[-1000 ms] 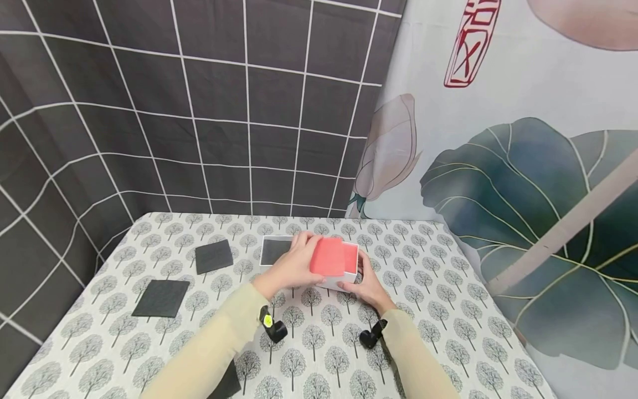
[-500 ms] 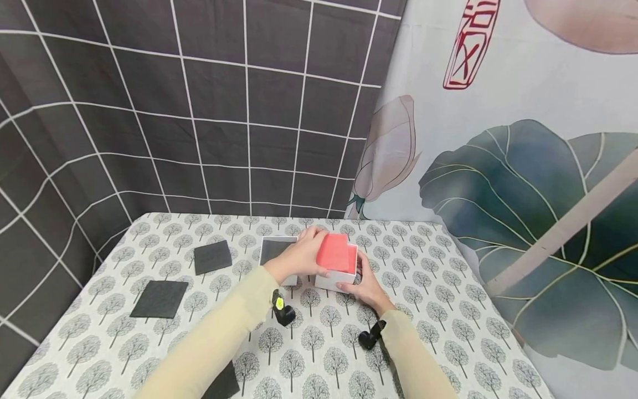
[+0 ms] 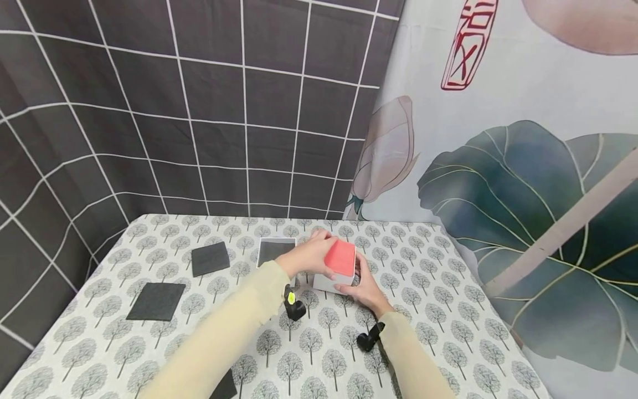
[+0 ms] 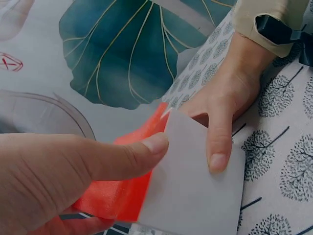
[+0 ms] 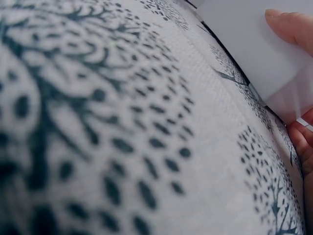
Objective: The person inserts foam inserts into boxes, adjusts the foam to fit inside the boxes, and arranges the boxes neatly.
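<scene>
left hand [image 4: 63,171] | pinches red sheet [image 4: 100,198] | right hand [image 4: 232,100] | holds white box [image 4: 190,191]

Two boxes [image 3: 326,284], three loose black squares [image 3: 155,301]

Walled left and far by dark gray fabric [image 3: 209,88] with a white grid. Bounded right by a pale hanging [image 3: 428,66] printed with a blue-green leaf [image 3: 518,183], pinkish bud [image 3: 386,152] and red seal [image 3: 468,47]. Spread nearer with a white, tree-patterned tablecloth [image 3: 463,332]. Lit evenly.
</scene>
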Demonstrator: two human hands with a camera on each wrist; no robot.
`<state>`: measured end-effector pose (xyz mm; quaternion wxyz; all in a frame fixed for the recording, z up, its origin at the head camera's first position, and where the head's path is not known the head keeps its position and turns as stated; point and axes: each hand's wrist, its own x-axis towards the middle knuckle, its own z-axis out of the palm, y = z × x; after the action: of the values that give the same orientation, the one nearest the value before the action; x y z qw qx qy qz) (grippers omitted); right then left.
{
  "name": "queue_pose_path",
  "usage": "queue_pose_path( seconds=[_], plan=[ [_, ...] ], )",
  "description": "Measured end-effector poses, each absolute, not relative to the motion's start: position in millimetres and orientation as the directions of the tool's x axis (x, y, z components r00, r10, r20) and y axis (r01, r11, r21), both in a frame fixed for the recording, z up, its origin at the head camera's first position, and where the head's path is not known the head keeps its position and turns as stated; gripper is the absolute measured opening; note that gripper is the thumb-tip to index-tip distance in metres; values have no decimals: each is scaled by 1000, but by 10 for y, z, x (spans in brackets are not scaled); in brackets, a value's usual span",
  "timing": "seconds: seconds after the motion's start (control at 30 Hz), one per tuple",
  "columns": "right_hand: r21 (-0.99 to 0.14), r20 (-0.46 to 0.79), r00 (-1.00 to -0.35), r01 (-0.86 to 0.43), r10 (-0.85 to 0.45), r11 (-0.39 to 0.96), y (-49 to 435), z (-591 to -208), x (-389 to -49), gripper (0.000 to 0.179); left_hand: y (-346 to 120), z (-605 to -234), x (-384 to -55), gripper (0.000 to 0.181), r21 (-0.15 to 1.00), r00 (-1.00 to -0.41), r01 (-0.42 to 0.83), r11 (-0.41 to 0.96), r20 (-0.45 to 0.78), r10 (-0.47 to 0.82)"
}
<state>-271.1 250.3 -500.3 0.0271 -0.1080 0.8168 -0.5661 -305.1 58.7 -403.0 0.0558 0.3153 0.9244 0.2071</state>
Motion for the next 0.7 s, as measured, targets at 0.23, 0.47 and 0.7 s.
queue_pose_path(
  seconds=[0.23, 0.47, 0.7],
  plan=[
    [-928, 78, -976, -146, -204, 343, 2507, -5021, -2720, 107, 645, -4007, -3097, 92, 388, -797, 553, 737, -12, 604],
    [-926, 80, -976, -147, -202, 348, 2504, -5017, -2722, 108, 667, -3978, -3118, 82, 376, -782, 571, 730, -23, 623],
    [-920, 89, -975, -160, -204, 359, 2501, -5007, -2711, 107, 685, -4001, -3148, 78, 354, -770, 591, 725, -20, 638]
  ],
)
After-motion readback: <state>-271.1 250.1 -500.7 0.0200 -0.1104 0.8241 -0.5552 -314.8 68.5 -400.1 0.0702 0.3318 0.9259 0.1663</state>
